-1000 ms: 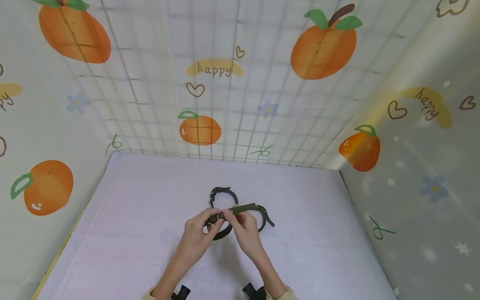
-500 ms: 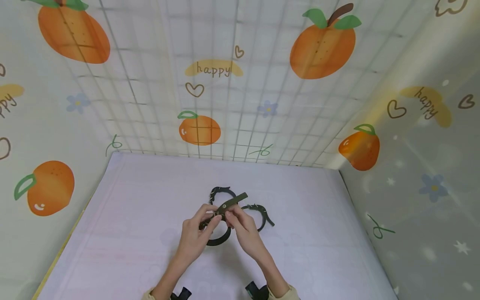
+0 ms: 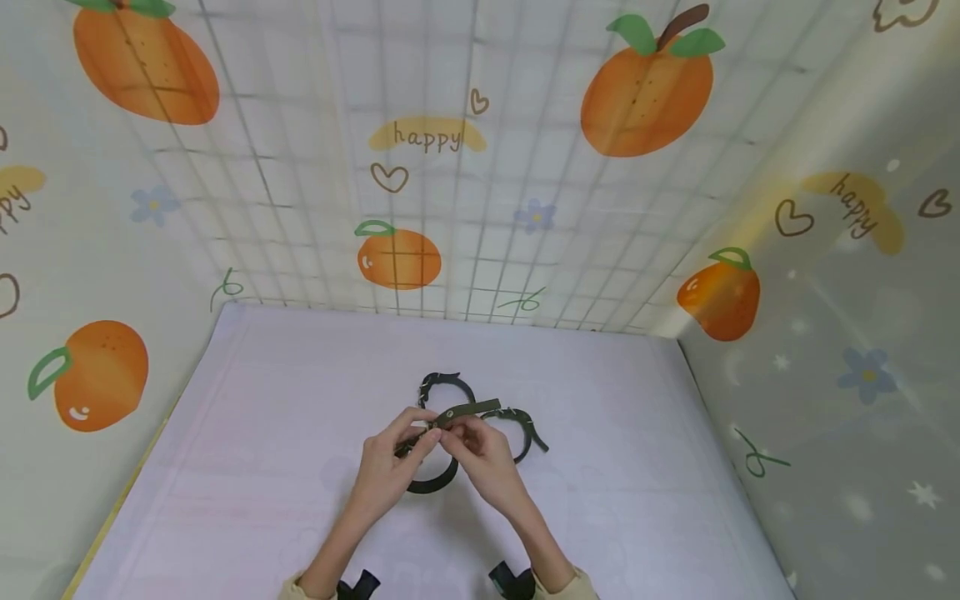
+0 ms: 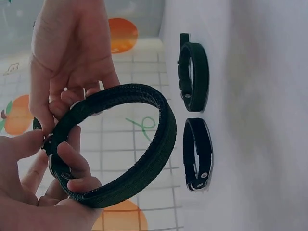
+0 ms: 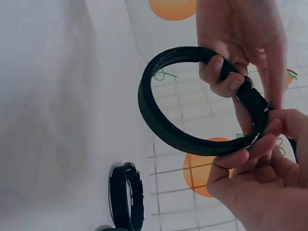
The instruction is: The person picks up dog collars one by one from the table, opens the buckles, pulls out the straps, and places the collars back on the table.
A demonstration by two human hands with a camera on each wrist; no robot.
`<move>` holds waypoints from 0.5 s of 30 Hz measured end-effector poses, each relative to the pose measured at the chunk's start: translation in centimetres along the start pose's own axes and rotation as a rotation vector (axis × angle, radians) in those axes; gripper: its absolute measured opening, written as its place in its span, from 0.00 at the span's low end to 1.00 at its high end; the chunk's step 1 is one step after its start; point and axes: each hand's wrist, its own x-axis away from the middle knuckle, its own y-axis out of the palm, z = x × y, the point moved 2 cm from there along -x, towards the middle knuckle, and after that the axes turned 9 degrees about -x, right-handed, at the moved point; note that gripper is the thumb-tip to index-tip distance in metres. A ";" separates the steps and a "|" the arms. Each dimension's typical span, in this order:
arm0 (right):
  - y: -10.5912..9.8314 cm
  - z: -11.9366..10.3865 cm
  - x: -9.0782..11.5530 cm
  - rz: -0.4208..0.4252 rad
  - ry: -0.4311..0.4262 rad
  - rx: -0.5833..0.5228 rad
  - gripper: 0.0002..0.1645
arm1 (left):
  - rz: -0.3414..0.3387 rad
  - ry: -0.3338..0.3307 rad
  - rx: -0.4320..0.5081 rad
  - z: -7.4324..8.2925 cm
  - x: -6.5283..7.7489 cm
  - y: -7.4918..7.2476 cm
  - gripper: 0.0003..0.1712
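Both hands hold a dark green collar (image 3: 433, 484) bent into a loop, raised above the table. My left hand (image 3: 385, 468) grips it near the metal buckle, its fingers curled through the loop in the left wrist view. My right hand (image 3: 489, 460) pinches the band just beside the buckle, thumb and fingertips close to the left thumb. The collar's free strap end (image 3: 472, 408) sticks out to the right above the right hand. In the right wrist view the band (image 5: 148, 113) forms a wide ring; fingers partly hide the buckle.
Two more looped collars lie on the white table (image 3: 285, 392) beyond the hands: a dark one (image 3: 471, 388) behind and a green one (image 3: 535, 431) to the right. Fruit-printed cloth walls (image 3: 315, 250) enclose the table's back and sides.
The held collar has come slightly left and down. Its strap end swung upward, then tipped back down to the right. The right fingers shifted along the band towards the left thumb.
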 end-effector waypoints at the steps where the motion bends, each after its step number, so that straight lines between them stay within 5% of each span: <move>1: 0.0 0.0 0.0 -0.001 0.004 0.003 0.13 | -0.010 -0.004 0.002 0.0 0.0 -0.1 0.10; 9: 0.0 0.0 -0.1 0.002 -0.055 0.196 0.09 | -0.072 -0.044 0.021 -0.4 -0.1 0.1 0.10; 15: 0.1 0.0 0.0 0.070 -0.080 0.281 0.10 | -0.014 -0.013 -0.016 -0.1 0.0 0.2 0.10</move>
